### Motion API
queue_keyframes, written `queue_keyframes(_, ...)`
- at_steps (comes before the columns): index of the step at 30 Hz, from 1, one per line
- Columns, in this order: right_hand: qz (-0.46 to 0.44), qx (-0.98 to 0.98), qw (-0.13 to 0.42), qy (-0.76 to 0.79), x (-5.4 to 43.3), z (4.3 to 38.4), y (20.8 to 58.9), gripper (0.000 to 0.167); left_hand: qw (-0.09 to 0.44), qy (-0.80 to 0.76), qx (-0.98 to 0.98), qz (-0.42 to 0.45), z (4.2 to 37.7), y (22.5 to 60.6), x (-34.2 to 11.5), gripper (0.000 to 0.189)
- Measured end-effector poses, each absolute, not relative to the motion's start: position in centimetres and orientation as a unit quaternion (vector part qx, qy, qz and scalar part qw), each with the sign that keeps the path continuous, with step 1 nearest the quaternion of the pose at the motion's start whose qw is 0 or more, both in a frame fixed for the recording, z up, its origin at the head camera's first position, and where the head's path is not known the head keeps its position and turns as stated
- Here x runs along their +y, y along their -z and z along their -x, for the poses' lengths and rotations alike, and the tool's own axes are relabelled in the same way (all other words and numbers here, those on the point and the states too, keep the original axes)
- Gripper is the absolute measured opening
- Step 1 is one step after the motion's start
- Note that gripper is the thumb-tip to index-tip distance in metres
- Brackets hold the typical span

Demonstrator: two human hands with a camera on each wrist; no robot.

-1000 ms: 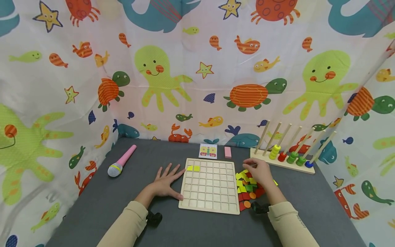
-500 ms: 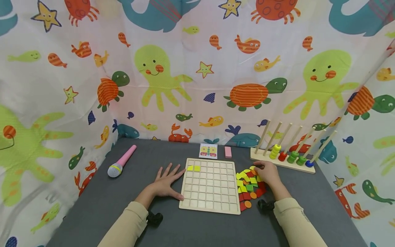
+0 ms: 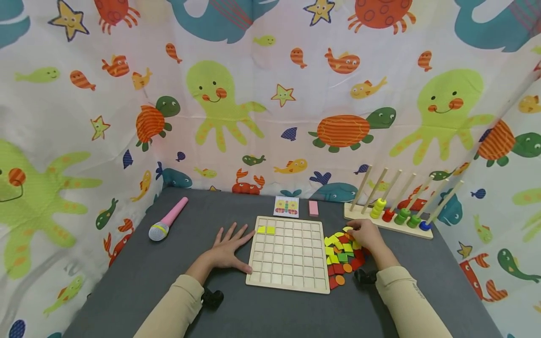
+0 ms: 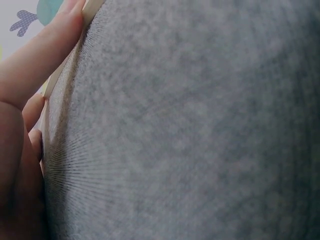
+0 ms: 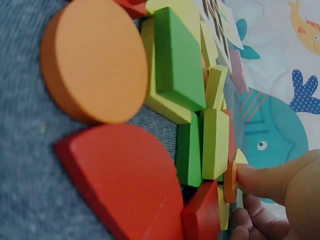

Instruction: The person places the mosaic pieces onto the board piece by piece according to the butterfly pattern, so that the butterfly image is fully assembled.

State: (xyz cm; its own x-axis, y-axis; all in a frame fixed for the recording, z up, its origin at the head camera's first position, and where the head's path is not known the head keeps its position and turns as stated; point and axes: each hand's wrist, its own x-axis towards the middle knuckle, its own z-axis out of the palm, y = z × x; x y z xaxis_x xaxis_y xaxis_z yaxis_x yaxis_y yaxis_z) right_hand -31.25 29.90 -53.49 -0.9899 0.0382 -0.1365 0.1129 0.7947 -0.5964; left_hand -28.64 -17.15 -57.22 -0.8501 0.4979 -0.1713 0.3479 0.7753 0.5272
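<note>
The grey tabletop (image 3: 262, 319) was left bare in front of the wooden grid board (image 3: 289, 265) and over a broad stretch to its left, so open room was offered there. The board was set near the middle, and its filling could be judged barely begun: only two cells were occupied, the other cells being bare. The wooden peg abacus (image 3: 359, 213) was stood at the far right, and room beyond the right hand (image 3: 367, 234) was narrowed by it. The board's right edge was crowded by the pile of flat coloured pieces (image 3: 343, 257), by which much was shown as left to be placed. The board's left edge was touched by the left hand (image 3: 228, 253), its fingers spread and nothing gripped. The right hand was held at the pile's far end, its fingers curled; a rounded yellow piece (image 5: 241, 157) appeared to be pinched at the tips, though the far side of the grip was hidden. The toy microphone (image 3: 168, 220) was laid well to the left. Just past the board's far edge, the picture card (image 3: 286, 207) and the small pink block (image 3: 313, 208) were placed. Two yellow pieces (image 3: 271, 230) were seated side by side at the left of the second row.
</note>
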Motion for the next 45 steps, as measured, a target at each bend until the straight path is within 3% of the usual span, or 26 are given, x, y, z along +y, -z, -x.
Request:
queue_keyframes(8,-0.04,0.947,0.036,0.318,30.0,31.1,53.6,0.018,0.14,-0.228,0.936,-0.228,29.2,58.4,-17.3,0.127)
queue_keyframes(17,-0.049,0.946,0.015,0.321,29.5,30.8,52.7,0.019,0.138,-0.227,0.934,-0.239,28.4,56.5,-17.0,0.122)
queue_keyframes(32,-0.02,0.927,-0.064,0.369,24.4,31.0,50.3,0.02,0.147,-0.245,0.93,-0.23,28.6,57.3,-17.3,0.124)
queue_keyframes(45,0.032,0.911,-0.063,0.407,19.1,31.7,50.4,0.019,0.152,-0.239,0.931,-0.232,28.4,57.0,-17.1,0.125)
